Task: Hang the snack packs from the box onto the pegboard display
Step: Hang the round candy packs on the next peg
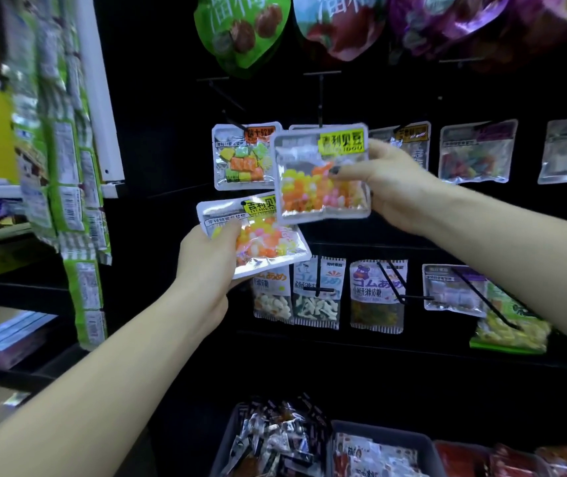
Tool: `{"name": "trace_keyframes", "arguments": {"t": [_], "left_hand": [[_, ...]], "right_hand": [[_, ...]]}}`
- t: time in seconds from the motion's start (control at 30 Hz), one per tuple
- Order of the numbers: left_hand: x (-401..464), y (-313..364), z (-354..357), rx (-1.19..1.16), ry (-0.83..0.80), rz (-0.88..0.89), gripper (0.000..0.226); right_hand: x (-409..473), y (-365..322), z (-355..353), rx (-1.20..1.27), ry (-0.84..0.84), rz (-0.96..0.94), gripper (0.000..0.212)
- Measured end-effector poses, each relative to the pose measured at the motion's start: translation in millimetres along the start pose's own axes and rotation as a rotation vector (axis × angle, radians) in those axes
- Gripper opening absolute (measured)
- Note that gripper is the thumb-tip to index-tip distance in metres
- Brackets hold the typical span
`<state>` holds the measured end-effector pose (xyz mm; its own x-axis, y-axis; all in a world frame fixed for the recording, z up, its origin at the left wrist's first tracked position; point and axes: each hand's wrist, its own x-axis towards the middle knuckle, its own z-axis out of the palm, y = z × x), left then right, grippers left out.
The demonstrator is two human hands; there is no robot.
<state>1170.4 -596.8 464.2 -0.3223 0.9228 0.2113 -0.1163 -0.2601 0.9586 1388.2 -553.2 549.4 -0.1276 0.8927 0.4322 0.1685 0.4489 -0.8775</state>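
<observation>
Down low, bins (383, 429) stuffed with packets. Higher up, left hand (206, 256) gripping a spare candy pack (258, 235), fingers curled round its lower left corner. Right hand (383, 177) pinching a second candy pack (321, 173) by its right edge, thumb on front, top lifted just under the hook (320, 98). Light, crinkly, slippery film, likely; best held near the top, by the hole. Pegboard (158, 132) behind.

We see a dim scene: the black pegboard (412, 218) swallows light, while the forearms look bright and washed out. Glare flashes on the foil snack packs (321, 173). Motion blur smears the green packets (68, 166) at left, and wide-angle distortion bends the edges.
</observation>
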Motion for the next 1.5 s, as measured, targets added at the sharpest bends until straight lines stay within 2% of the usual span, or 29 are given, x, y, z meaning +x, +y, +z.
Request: {"name": "trace_keyframes", "arguments": {"t": [0.17,0.33,0.47,0.63,0.73,0.9,1.0,1.17,1.33,1.5], "left_hand": [[2.6,3.6,1.6,-0.008,-0.02,0.027,0.012],[3.4,3.9,4.1,-0.006,-0.039,0.042,0.017],[3.8,2.1,4.4,-0.012,-0.065,0.058,0.015],[5.0,-0.3,5.5,-0.037,-0.067,0.065,0.012],[5.9,-1.3,6.9,-0.046,-0.071,0.061,0.011],[6.9,-2.1,9.4,-0.053,-0.073,0.072,0.013],[9.2,-4.7,9.2,-0.05,-0.077,0.077,0.015],[14.9,-9.1,5.5,-0.044,-0.079,0.048,0.016],[24.1,-14.7,6.3,-0.031,-0.072,0.037,0.015],[31.3,-18.0,14.6,-0.013,-0.083,0.036,0.015]], "right_hand": [[14.0,-15.8,3.1,0.103,0.103,-0.071,0.032],[25.8,-17.3,9.8,0.131,0.155,-0.065,0.016],[32.0,-14.3,12.9,0.135,0.188,-0.059,0.014],[35.3,-13.3,14.8,0.126,0.198,-0.03,0.031],[41.2,-10.7,15.9,0.116,0.197,-0.019,0.023],[62.4,2.0,12.9,0.042,0.238,0.009,0.056],[73.7,10.4,13.2,0.0,0.29,0.038,0.044],[96.7,24.7,10.7,-0.056,0.384,0.068,0.04],[120.3,35.7,9.3,-0.091,0.421,0.151,0.06],[138.6,43.2,8.7,-0.151,0.449,0.206,0.065]]}}
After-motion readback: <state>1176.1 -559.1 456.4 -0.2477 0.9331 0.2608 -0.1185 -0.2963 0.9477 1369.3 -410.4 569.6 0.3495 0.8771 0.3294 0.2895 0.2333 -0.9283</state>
